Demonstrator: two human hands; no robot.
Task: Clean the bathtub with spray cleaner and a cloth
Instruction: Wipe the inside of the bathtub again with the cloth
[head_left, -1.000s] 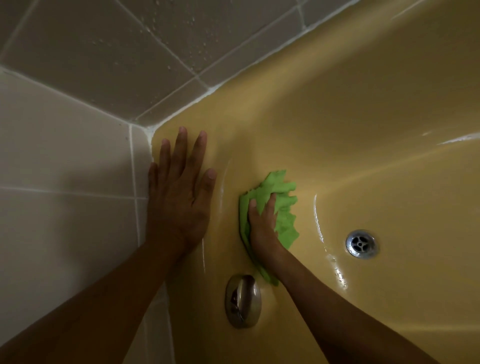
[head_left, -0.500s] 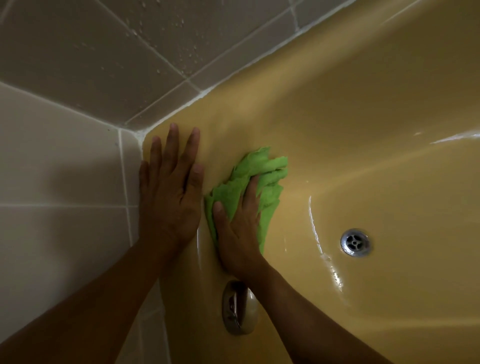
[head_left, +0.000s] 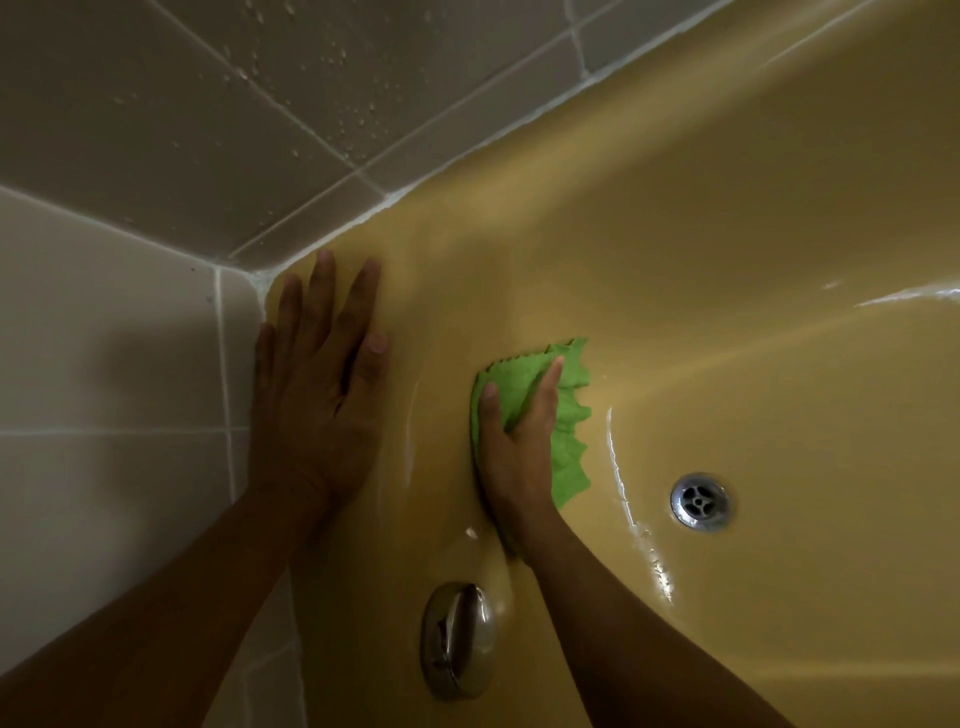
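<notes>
The yellow bathtub (head_left: 701, 234) fills the right and middle of the head view. A crumpled green cloth (head_left: 569, 431) lies against the tub's end wall, above the overflow cover. My right hand (head_left: 517, 452) presses flat on the cloth with straight fingers. My left hand (head_left: 317, 395) lies flat, fingers spread, on the tub's corner rim beside the tiled wall, holding nothing. No spray cleaner is in view.
A chrome overflow cover (head_left: 457, 639) sits on the end wall below my right wrist. The chrome drain (head_left: 700, 501) is in the tub floor to the right. Grey tiles (head_left: 208, 104) with water drops and white tiles (head_left: 104, 338) meet at the corner.
My right hand has slid the cloth right and down along the tub wall, away from my left hand. My left hand has stayed on the rim.
</notes>
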